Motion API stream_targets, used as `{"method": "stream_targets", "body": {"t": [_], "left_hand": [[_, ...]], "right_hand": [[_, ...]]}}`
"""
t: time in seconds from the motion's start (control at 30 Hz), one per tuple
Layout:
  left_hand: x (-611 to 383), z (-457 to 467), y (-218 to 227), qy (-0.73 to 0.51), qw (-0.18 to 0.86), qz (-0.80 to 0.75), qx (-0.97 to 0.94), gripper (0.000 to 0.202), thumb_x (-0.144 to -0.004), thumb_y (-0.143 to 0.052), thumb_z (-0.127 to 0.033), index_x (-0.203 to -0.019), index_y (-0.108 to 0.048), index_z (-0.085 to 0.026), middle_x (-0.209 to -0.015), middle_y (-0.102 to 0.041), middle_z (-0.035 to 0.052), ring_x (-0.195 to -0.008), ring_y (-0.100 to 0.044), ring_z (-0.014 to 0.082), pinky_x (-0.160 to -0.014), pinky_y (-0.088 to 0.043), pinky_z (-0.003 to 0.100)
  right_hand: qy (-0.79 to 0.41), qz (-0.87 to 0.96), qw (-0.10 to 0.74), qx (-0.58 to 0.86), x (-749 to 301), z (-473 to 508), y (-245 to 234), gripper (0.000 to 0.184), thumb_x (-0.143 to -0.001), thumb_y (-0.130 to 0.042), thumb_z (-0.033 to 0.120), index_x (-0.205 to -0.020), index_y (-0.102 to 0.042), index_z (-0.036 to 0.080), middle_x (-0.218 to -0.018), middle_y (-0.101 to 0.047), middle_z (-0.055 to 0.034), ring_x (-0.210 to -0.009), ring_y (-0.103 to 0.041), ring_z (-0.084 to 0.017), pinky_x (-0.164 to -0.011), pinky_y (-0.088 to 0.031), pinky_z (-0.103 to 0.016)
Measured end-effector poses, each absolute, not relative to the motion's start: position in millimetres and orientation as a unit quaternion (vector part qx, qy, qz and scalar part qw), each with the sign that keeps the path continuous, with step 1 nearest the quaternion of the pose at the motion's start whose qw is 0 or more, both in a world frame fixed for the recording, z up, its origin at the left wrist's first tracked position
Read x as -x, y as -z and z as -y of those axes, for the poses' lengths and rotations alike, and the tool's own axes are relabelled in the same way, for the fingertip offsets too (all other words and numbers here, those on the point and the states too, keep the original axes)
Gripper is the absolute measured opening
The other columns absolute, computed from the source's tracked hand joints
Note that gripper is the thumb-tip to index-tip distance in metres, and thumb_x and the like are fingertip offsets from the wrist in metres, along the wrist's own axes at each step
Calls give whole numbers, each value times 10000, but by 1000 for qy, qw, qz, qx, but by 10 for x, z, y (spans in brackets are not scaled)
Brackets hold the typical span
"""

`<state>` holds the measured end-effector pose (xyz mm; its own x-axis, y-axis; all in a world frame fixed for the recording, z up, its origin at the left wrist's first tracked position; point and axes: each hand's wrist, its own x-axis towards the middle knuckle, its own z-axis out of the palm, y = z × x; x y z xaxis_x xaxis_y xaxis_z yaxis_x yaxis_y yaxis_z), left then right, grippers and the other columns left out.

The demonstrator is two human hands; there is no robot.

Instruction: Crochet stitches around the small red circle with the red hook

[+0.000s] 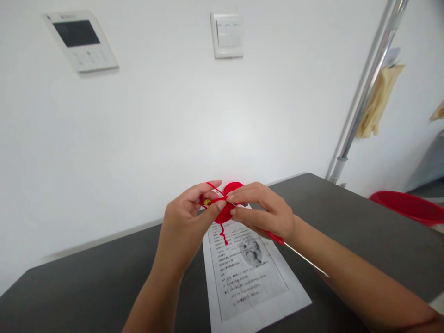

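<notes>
My left hand [189, 217] pinches a small red crocheted piece [225, 208] above a dark table, with red yarn looped over its forefinger. A short red yarn tail hangs below the piece. My right hand [265, 210] grips a crochet hook [277, 238] with a red handle and a metal shaft that runs back under the wrist; its tip meets the red piece. Both hands touch at the work, fingers closed. A small yellow marker shows on the piece beside my left thumb.
A printed sheet of paper [249, 277] lies on the dark table [86, 286] under the hands. A red basin [409, 206] sits at the right. A metal pole [364, 92] leans at the wall, with a switch plate [227, 34] and a wall panel [81, 41] above.
</notes>
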<state>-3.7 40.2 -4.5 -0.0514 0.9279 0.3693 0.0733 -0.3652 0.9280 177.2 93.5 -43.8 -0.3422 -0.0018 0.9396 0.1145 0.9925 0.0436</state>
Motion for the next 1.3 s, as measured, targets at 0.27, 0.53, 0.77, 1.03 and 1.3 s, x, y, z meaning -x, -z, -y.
{"method": "stream_targets", "body": {"t": [0.27,0.53,0.77,1.03,1.3], "left_hand": [[-104,-549,170,-614,507,-347,-495,332,-638,-849,-244,-951,-794,-148,-673,-701,4,-641,-648,132,-643,-533,253],[106,-634,228,-544,64,-454,-703,259,-844,-641,-207,-1074,-750,-157,-863,-732,45,-854,-681,202,-846,-519,354],[242,-797,255,-515,89,-435,-734,98,-846,-641,-201,-857,-738,-195,-960,-769,67,-902,-689,212,-835,-516,337],[264,-823,261,-522,195,-408,-723,71,-817,-697,-203,-811,-769,-201,-915,-769,48,-866,-672,195,-813,-497,316],[256,-746,179,-503,533,-359,-578,170,-629,-865,-221,-790,-824,-187,-691,-755,16,-659,-657,126,-662,-509,229]], "right_hand": [[65,788,610,50,-1650,-986,493,195,-942,-614,139,-1105,-636,245,-863,-701,-5,-848,-676,-166,-785,-572,-294],[53,796,590,125,-1651,-912,501,83,-951,-627,156,-1025,-663,167,-1025,-731,-102,-978,-677,-192,-879,-557,-331],[-124,816,523,212,-1795,-806,323,121,-963,-607,188,-957,-727,167,-891,-765,-43,-799,-709,-145,-753,-542,-261],[-356,728,531,246,-1894,-810,211,134,-870,-731,277,-814,-742,156,-741,-739,-33,-687,-677,-151,-635,-536,-264],[-458,656,591,98,-1775,-890,336,81,-832,-801,256,-830,-766,184,-790,-790,-30,-712,-751,-131,-671,-631,-239]]}}
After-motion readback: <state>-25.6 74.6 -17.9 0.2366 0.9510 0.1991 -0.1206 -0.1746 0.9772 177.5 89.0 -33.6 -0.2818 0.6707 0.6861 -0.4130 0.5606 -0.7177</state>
